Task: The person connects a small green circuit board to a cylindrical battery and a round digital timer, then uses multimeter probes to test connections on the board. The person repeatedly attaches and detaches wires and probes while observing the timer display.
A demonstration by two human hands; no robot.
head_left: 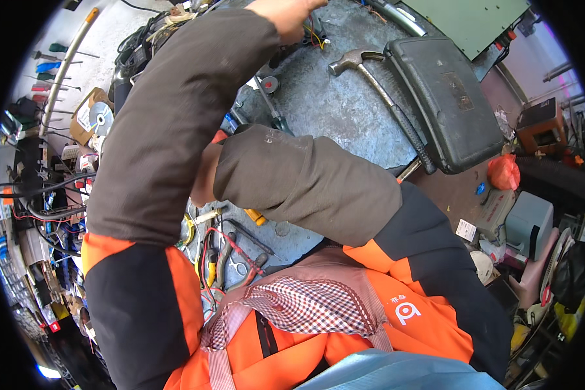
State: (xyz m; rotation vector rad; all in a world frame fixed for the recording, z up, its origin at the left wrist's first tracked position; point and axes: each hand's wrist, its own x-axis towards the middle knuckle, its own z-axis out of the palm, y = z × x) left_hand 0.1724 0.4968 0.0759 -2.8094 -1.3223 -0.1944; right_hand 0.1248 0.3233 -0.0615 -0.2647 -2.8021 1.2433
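My left arm, in a dark brown sleeve cover, reaches up to the top edge, where only part of my left hand (289, 16) shows; its fingers are mostly cut off. Wires with yellow and red strands (316, 39) lie just beneath it. My right arm crosses the workbench (344, 110) to the left. Of my right hand (205, 177) only the wrist side shows; its fingers are hidden behind my left sleeve. Something red (219, 137) peeks out beside that wrist. A screwdriver (273, 107) lies between my two forearms, next to a small round grey part with a red centre (269, 84).
A claw hammer (387, 97) lies beside a black plastic case (445, 104) on the right. Pliers, scissors (240, 268) and a red cable lie near my apron. Screwdrivers (49, 67) hang at the far left. A red plastic bag (504, 172) sits beyond the bench's right side.
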